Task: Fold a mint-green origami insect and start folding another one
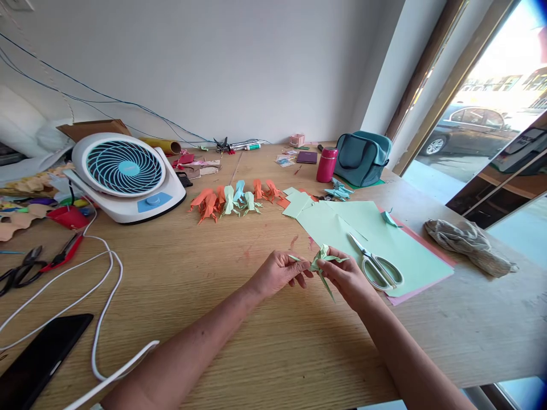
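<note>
My left hand (pixel 280 273) and my right hand (pixel 348 278) meet over the wooden table (pixel 256 341), both pinching a small folded light-green paper figure (pixel 323 257) with thin pointed legs. The left fingers grip its left tip, the right fingers hold its body. Just right of my right hand, scissors (pixel 376 265) with pale handles lie on a light-green paper sheet (pixel 384 239), which rests on a pink sheet (pixel 421 287). A row of finished orange, green and blue folded figures (pixel 233 202) stands farther back.
A white and blue desk fan (pixel 126 173) sits at the left with white cables (pixel 100 285). A black phone (pixel 40 359), black and red tools (pixel 38 262), a pink bottle (pixel 327 165), a teal bag (pixel 361 158) and a crumpled cloth (pixel 468 242) lie around.
</note>
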`<action>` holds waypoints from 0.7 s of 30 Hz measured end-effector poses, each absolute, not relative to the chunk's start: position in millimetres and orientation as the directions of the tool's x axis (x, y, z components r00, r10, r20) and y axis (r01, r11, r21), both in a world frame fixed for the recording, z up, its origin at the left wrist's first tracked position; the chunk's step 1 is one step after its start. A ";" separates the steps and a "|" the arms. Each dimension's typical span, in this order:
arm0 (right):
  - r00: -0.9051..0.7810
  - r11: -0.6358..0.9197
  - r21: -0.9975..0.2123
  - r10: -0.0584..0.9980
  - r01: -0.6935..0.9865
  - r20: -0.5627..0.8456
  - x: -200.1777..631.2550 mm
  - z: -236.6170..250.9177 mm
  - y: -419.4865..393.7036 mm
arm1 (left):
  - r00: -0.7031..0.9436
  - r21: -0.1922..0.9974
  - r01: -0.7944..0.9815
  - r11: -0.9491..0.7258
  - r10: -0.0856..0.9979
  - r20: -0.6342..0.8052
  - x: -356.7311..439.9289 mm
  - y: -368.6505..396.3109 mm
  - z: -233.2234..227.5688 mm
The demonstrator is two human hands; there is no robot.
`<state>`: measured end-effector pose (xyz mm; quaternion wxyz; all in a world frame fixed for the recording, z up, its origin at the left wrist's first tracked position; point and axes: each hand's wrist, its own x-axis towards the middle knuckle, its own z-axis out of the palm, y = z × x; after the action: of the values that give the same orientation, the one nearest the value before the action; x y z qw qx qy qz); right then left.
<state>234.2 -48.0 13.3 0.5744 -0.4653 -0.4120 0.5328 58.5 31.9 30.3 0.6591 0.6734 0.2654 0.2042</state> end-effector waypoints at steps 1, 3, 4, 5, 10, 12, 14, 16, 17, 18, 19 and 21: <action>0.088 -0.003 -0.972 0.996 -0.236 -0.024 234.5 13.8 -47.9 | 0.794 0.996 0.091 0.017 0.603 -0.083 58.0 32.5 31.4; 0.074 -0.005 -0.971 0.997 -0.240 -0.023 235.1 14.8 -47.9 | 0.822 0.996 0.089 0.028 0.562 -0.090 56.8 34.0 32.4; 0.059 -0.004 -0.971 0.998 -0.240 -0.019 235.3 15.4 -48.1 | 0.830 0.996 0.084 0.034 0.550 -0.089 56.4 34.8 32.4; 0.037 -0.003 -0.970 0.999 -0.243 -0.013 235.4 16.0 -48.4 | 0.836 0.996 0.080 0.040 0.541 -0.089 55.9 35.5 32.3; -0.036 0.009 -0.970 0.999 -0.242 0.019 235.5 17.5 -48.7 | 0.859 0.990 0.131 0.051 0.492 -0.139 51.8 39.6 34.7; -0.001 0.015 -0.982 1.000 -0.188 0.015 234.8 16.4 -48.0 | 0.850 0.984 0.178 -0.004 0.504 -0.152 49.1 41.1 37.5; 0.030 0.013 -0.993 1.000 -0.118 0.010 232.6 15.0 -47.3 | 0.832 0.970 0.229 -0.087 0.534 -0.148 46.6 40.5 39.9; 0.034 0.023 -0.998 0.999 -0.056 0.021 228.7 14.5 -46.9 | 0.808 0.948 0.264 -0.178 0.577 -0.116 44.3 36.8 40.9; 0.029 0.034 -0.999 0.999 -0.034 0.033 226.4 14.7 -46.8 | 0.793 0.935 0.276 -0.220 0.602 -0.092 43.1 33.9 41.0; 0.020 0.047 -0.999 0.999 -0.017 0.047 224.1 15.2 -46.8 | 0.779 0.923 0.290 -0.254 0.623 -0.073 41.7 30.7 40.9; 0.010 0.058 -0.998 0.998 -0.003 0.058 221.9 15.8 -46.7 | 0.768 0.911 0.303 -0.279 0.638 -0.061 40.1 27.6 40.8; -0.011 0.074 -0.997 0.997 0.017 0.073 218.3 16.6 -46.5 | 0.762 0.892 0.331 -0.308 0.645 -0.060 36.2 22.8 40.7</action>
<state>218.3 -46.5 16.6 0.5112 -0.4830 -0.5249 0.4796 36.2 22.8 40.7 0.5016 0.7933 0.3076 0.1565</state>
